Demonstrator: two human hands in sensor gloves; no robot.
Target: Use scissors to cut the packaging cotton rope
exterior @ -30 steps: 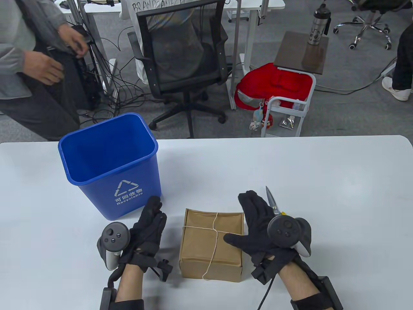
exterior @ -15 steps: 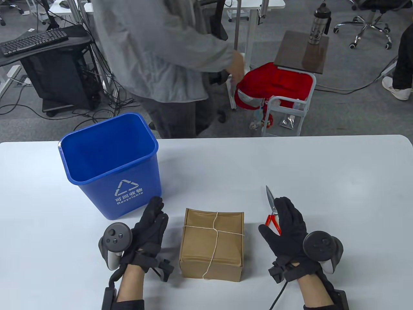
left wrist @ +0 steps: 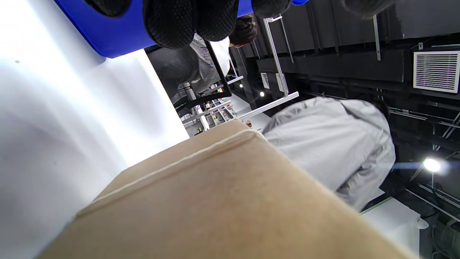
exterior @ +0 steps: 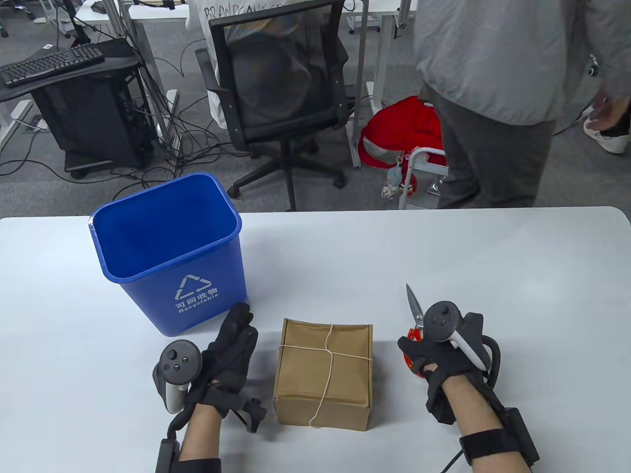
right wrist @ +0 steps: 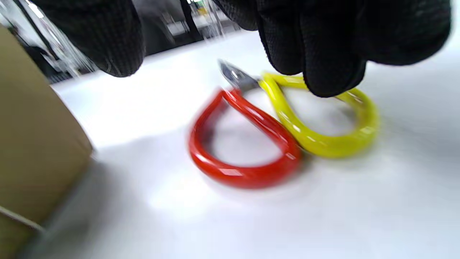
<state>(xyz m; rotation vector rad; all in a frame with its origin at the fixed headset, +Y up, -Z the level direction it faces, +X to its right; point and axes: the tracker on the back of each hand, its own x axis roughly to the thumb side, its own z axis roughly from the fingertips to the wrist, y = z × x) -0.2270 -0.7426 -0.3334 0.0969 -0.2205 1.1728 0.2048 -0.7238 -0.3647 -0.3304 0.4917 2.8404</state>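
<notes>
Your right hand (exterior: pixel 434 352) hangs over the scissors (right wrist: pixel 280 129), which lie flat on the desk (exterior: pixel 493 256) just right of the box (exterior: pixel 323 374). Its fingers are spread above the red and yellow loops, gripping nothing; the wrist view is blurred, so I cannot tell whether a fingertip touches the yellow loop. Your left hand (exterior: pixel 227 354) rests flat and apart beside the box, holding nothing. The cotton rope (exterior: pixel 329 364) is uncut, crossed over the box top. If you grab the loops off-centre, the scissors may skid or lift with the blades pointing badly. With the box unheld, the taut rope could drag it when you slide a blade under.
</notes>
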